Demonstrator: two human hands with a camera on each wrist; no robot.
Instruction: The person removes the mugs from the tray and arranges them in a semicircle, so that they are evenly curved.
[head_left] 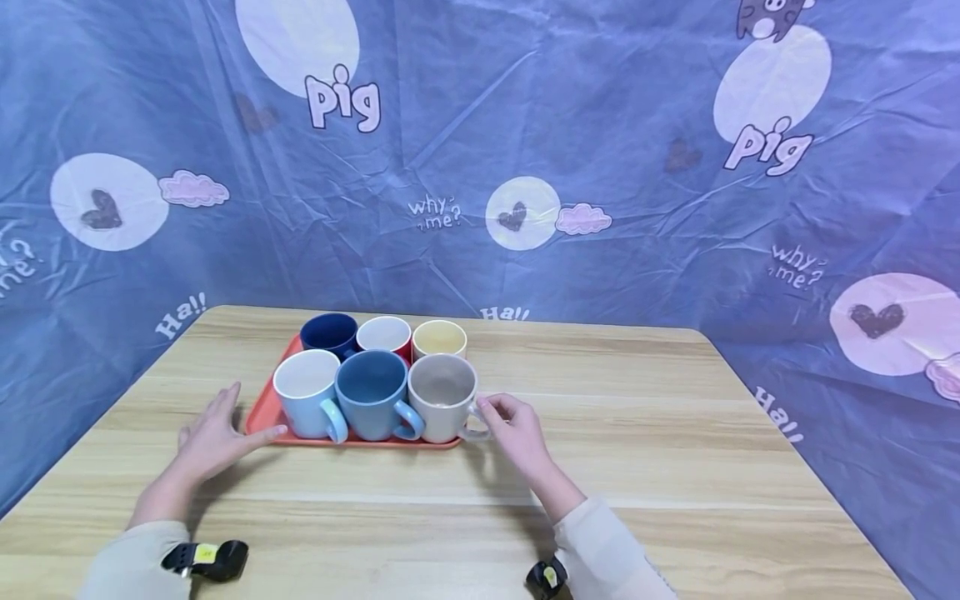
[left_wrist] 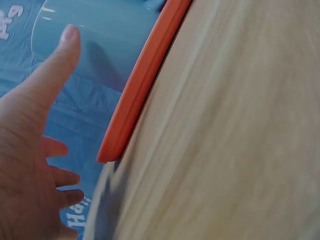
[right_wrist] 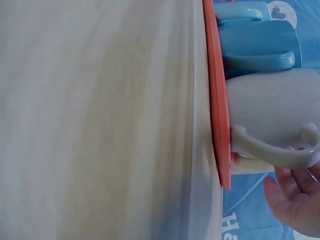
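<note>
An orange tray (head_left: 264,412) bears two rows of mugs. In front stand a light blue mug (head_left: 306,396), a blue mug (head_left: 372,396) and a grey mug (head_left: 442,396), handles toward the near right. At the tray's left side my left hand (head_left: 213,437) is spread, thumb pointing at the light blue mug; the left wrist view shows nothing in its grasp. My right hand (head_left: 519,433) is at the grey mug's handle (right_wrist: 280,156). In the right wrist view its fingertips lie behind and inside the handle loop, while the thumb stays apart from it.
Behind the front row are a dark blue mug (head_left: 330,332), a red mug with white inside (head_left: 384,333) and a pale yellow mug (head_left: 439,339). The tray rests on a wooden table (head_left: 637,433). Blue printed cloth (head_left: 450,125) hangs behind and beside it.
</note>
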